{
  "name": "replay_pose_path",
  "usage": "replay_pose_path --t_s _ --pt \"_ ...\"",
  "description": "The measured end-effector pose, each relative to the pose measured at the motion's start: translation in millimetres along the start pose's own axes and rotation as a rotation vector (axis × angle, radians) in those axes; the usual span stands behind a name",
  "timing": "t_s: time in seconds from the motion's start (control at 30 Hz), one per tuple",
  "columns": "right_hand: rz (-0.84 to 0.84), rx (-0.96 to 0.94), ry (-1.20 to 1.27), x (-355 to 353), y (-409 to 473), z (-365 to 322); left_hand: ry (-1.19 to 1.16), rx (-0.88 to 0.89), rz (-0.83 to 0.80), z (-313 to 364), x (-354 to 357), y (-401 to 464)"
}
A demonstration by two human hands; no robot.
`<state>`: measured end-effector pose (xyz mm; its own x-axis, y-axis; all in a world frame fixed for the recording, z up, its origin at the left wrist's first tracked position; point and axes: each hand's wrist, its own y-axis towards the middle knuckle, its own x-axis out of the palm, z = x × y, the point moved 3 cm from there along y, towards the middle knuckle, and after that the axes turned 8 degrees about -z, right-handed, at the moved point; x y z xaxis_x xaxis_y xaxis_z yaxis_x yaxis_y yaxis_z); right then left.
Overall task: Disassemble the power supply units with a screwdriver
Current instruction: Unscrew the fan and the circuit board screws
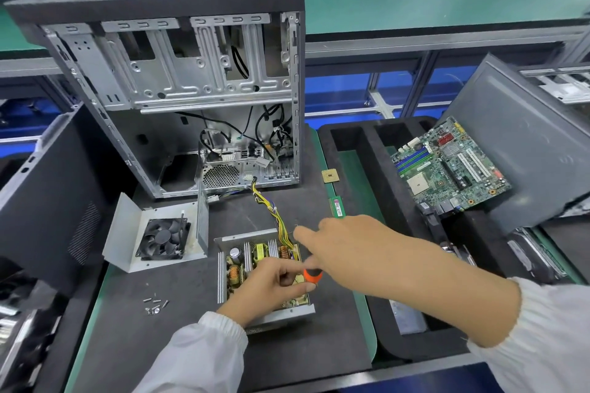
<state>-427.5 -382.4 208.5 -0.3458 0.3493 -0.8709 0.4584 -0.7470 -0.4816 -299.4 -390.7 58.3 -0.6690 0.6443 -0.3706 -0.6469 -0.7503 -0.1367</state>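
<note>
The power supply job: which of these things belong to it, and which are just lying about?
In use: opened power supply, orange-handled screwdriver, fan cover, loose screws.
Lying about: computer case, motherboard, processor chip, memory stick.

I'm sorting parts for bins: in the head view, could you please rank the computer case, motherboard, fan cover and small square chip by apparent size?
1. Open grey metal computer case
2. Green motherboard
3. Grey metal cover holding the black fan, similar to the motherboard and nearer the camera, so unsure
4. Small gold square processor chip
</note>
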Motion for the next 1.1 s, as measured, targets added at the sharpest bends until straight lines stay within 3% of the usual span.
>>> replay_pose_path --t_s 0.13,0.23,0.4,0.57,0.73,0.83,0.93,1.1 --pt "-0.145 -0.132 0.164 -5.0 -7.9 5.7 0.041 -0.028 -0.011 -1.2 1.7 -1.1" --pt "-0.181 -0.128 0.271 -6.7 -7.5 2.9 0.061 -0.021 0.008 -3.4 2.8 -1.4" --pt "-0.007 0.137 0.05 -9.6 0.5 -0.4 0.001 0.0 0.031 -1.0 0.6 -0.1" --pt "-0.025 0.017 -0.023 -1.3 2.6 -6.9 -0.038 0.001 0.014 -0.4 1.4 -0.4" --pt "-0.161 -0.157 0.193 -1.9 -4.7 -1.9 -0.016 0.029 0.002 3.5 1.1 -1.0" --pt "-0.137 -0.046 0.225 -1.6 -1.2 0.0 0.009 -0.002 0.038 1.0 0.2 0.2" --pt "0.012 0.1 0.034 -5.0 6.8 0.7 -0.023 -0.028 0.074 -0.8 -0.3 2.8" --pt "0.0 0.012 0.013 1.0 9.9 -2.5 -0.01 -0.012 0.082 5.0 -0.6 4.1"
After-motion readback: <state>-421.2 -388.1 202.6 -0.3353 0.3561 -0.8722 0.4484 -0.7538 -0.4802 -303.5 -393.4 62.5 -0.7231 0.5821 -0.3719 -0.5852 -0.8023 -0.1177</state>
